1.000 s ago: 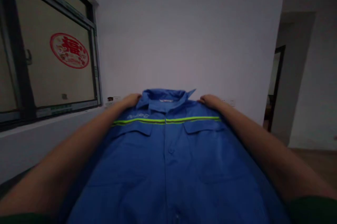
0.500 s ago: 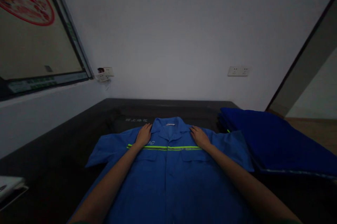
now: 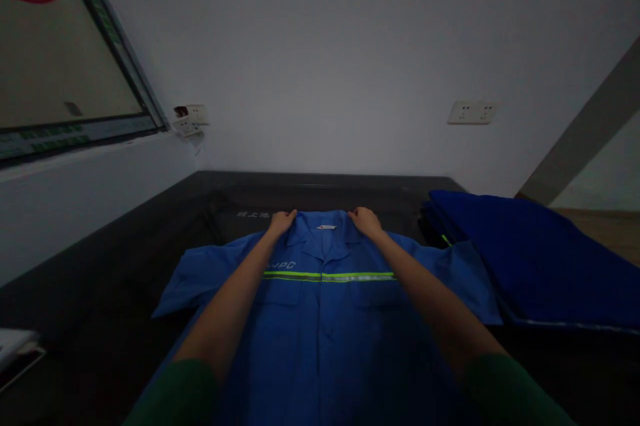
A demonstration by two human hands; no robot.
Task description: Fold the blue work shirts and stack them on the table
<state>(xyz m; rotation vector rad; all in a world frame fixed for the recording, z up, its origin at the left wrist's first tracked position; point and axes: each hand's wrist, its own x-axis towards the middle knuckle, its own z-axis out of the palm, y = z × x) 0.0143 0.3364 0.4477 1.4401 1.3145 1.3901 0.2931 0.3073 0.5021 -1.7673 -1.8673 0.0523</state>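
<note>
A blue short-sleeved work shirt (image 3: 320, 326) lies front side up, with a yellow-green and silver stripe across the chest and white letters partly covered by my left forearm. My left hand (image 3: 283, 222) is closed, pinching the left corner of the collar. On the opposite collar corner, my right hand (image 3: 366, 219) pinches the cloth in the same way. Between them the white neck label shows inside the collar. Both sleeves of the shirt spread out to the sides, and its lower part runs out of view at the bottom.
The dark surface (image 3: 320, 181) under the shirt ends at a pale wall. Folded bright blue cloth (image 3: 540, 253) is stacked at the right, touching the right sleeve. A white object (image 3: 17, 346) sits at the left edge. Wall sockets (image 3: 472, 113) and a window (image 3: 60, 73) are beyond.
Both hands have moved from lying flat on the shirt's shoulders up to the collar corners and closed on them. The camera view has shifted slightly.
</note>
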